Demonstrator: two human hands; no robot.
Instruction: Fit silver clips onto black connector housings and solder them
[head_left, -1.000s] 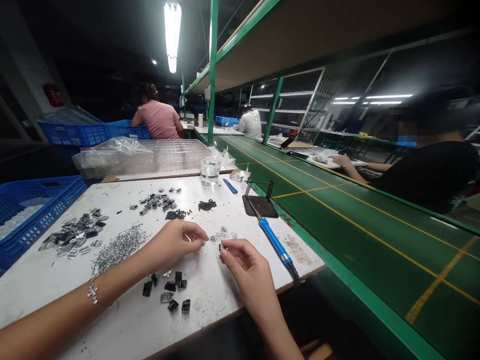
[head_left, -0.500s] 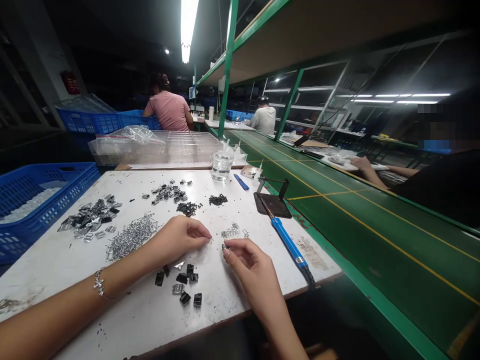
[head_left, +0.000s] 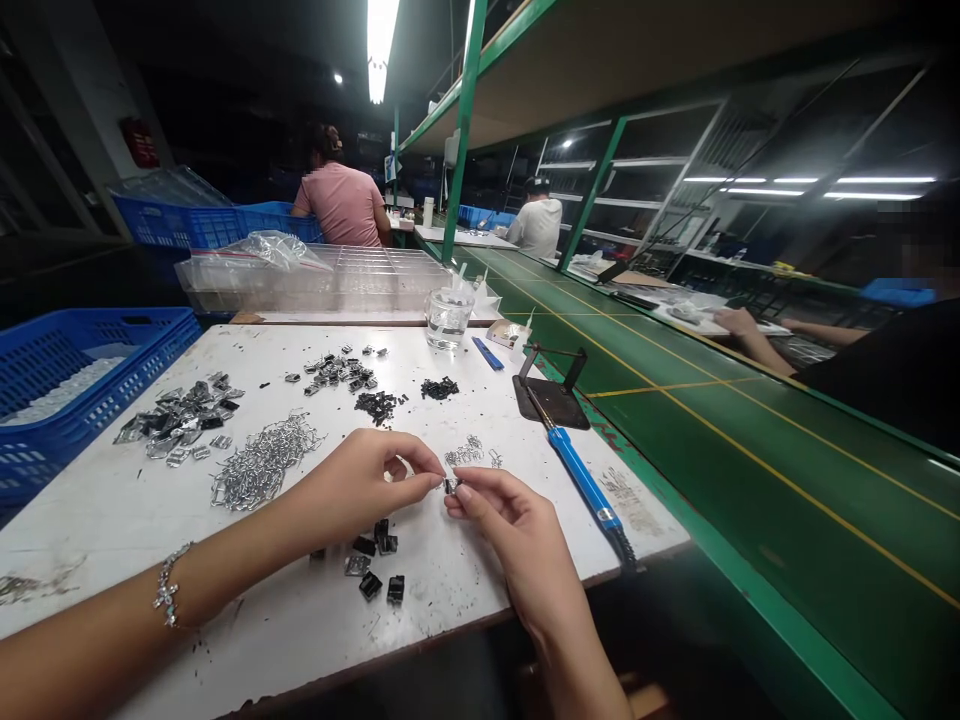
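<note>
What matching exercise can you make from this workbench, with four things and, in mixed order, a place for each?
Things
1. soldering iron
2. glass cup
3. blue crate
4. small part

Places
A. at the far edge of the table
B. pinched between the fingertips of the left hand and the right hand
C. beside the left edge of the table
D. along the right edge of the table, next to the green conveyor

Pairs: 1-D, 2-A, 3-C, 4-B
</note>
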